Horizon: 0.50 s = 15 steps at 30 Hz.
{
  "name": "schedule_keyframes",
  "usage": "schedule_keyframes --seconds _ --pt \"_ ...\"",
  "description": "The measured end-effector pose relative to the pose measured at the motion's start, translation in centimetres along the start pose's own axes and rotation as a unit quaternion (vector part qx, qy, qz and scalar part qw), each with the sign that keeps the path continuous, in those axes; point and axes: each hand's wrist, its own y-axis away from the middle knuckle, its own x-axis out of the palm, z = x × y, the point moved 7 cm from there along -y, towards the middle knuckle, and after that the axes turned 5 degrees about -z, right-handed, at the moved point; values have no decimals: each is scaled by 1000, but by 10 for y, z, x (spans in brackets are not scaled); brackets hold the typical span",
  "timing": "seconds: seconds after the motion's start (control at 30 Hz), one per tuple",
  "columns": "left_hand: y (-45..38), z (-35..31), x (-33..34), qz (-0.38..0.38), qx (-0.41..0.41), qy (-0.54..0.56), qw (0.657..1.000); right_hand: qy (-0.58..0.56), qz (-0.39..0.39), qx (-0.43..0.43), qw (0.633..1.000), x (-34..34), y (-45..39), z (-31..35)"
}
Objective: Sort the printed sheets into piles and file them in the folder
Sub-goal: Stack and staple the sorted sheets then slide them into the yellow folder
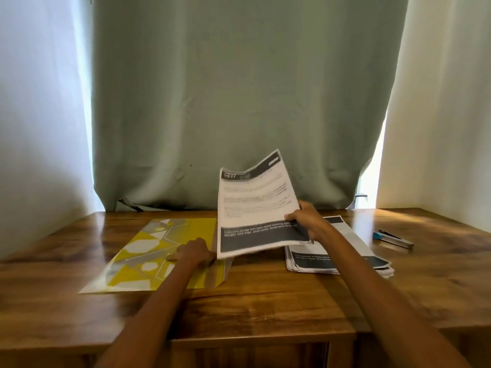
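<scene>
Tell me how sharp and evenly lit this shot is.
Head view: the lifted sheet in the right hand is motion-blurred, its small print unreadable; daylight flares white at the curtain edges, glare streaks the table, and the wide lens bows the table edges.

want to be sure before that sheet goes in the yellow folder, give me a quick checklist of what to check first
1. Right hand grips the printed sheet at its right edge: ok.
2. Sheet lifted off the stack of sheets: ok.
3. Left hand rests on the yellow folder, steadying it: ok.
4. Folder opened to take the sheet: cannot tell; a clear flap shows at its right edge.
5. Only one sheet held: cannot tell.
6. Stapler lies clear of the path, far right on the table: ok.
</scene>
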Motion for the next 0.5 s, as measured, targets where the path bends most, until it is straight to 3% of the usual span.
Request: schedule_keyframes --seconds 0.17,0.27,0.5 --pt "7 -2 -19 -21 12 -21 999 150 78 80 982 16 16 -29" --pt "13 -1 -26 -22 17 -24 999 178 109 96 973 14 19 -36" --pt "20 -4 -39 -26 37 -34 998 231 102 53 966 8 17 -21"
